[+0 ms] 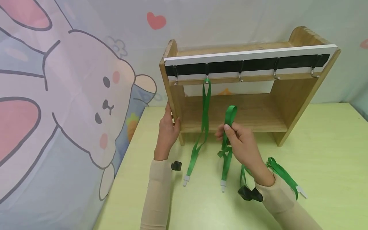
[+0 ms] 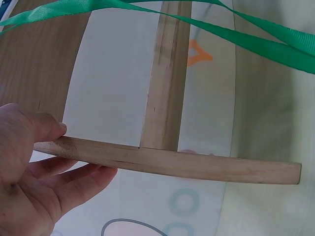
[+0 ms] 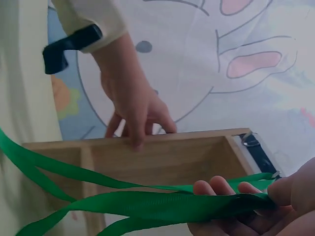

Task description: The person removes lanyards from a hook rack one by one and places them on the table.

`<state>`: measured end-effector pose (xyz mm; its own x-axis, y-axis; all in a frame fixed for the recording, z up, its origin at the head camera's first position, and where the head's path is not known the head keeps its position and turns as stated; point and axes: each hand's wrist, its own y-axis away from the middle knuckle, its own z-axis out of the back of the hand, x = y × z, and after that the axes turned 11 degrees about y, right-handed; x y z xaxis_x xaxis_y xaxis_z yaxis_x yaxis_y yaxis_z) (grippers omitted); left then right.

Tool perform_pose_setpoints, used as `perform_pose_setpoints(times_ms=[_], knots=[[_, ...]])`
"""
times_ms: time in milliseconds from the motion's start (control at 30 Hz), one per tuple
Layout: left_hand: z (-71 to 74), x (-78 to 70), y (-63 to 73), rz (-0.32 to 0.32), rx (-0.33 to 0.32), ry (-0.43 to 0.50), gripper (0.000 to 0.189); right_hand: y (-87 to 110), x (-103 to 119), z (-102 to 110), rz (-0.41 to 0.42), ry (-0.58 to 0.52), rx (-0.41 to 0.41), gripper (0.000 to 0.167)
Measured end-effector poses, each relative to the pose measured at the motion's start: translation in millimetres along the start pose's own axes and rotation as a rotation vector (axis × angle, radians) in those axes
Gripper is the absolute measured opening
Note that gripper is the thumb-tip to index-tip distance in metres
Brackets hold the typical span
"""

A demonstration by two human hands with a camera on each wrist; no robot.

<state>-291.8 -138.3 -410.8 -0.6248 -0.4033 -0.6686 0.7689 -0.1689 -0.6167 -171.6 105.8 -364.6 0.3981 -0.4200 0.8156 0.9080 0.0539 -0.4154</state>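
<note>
A wooden shelf stands on the table, with a row of metal hooks along its upper front. My left hand holds its left side panel, thumb on one side and fingers on the other in the left wrist view. Below the hooks, my right hand pinches a green lanyard between thumb and fingers near its looped top. That lanyard's lower part and white clip hang down. Another green lanyard hangs by its loop from the second hook from the left.
Near my right forearm, more green lanyards lie on the pale yellow table, partly hidden by the arm. A cloth with a cartoon animal covers the wall behind and to the left.
</note>
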Motion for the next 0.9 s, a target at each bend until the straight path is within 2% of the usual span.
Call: perform_pose_setpoints(times_ms=[167, 467, 567, 733, 800, 900], knots=[[1.1, -1.6, -1.6, 0.002, -0.004, -0.001, 0.070, 8.4, -10, -7, -0.048, -0.060, 0.050, 0.031], [2.6, -0.6, -0.4, 0.003, 0.004, -0.013, 0.070, 24.2, -25, -18, -0.161, -0.066, 0.140, 0.030], [2.5, 0.2, -0.1, 0.008, 0.003, -0.012, 0.069, 24.6, -34, -20, -0.224, -0.061, 0.175, 0.031], [1.8, 0.9, 0.9, 0.020, 0.007, 0.000, 0.069, 22.7, -51, -21, -0.339, -0.162, 0.281, 0.031], [1.6, 0.7, 0.9, 0.018, 0.006, 0.003, 0.069, 21.8, -57, -21, -0.370, -0.194, 0.332, 0.031], [1.6, -0.1, -0.9, 0.005, 0.001, 0.005, 0.067, 20.6, -63, -21, -0.394, -0.181, 0.363, 0.031]])
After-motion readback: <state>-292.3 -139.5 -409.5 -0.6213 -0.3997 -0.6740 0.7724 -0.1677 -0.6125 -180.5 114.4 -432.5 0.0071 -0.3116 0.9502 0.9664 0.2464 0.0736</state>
